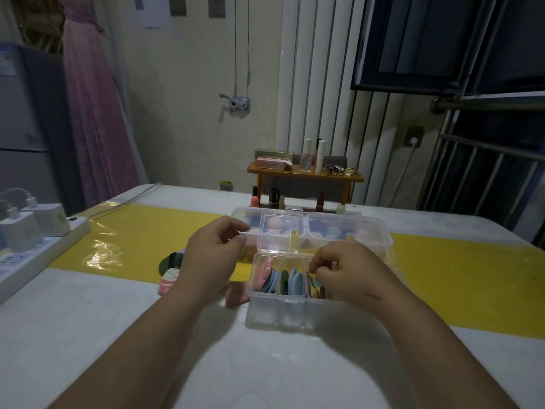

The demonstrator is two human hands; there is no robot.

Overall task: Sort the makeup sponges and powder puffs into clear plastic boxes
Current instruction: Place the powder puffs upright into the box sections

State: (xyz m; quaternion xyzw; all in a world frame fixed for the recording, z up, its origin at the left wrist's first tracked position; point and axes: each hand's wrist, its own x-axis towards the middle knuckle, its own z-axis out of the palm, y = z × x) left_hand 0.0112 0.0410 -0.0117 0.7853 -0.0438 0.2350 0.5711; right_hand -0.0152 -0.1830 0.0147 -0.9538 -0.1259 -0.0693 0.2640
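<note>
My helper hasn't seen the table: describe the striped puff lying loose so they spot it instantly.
Find the yellow strip across the white table, then the small clear box at its near edge. Left of that box, beside the left forearm, lies the striped puff. It alone has pink-and-white stripes; the dark green puff just behind it is plain.

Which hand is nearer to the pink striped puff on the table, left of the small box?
Left. The left hand is just right of the pink striped puff; the right hand is farther right, over the small box.
</note>
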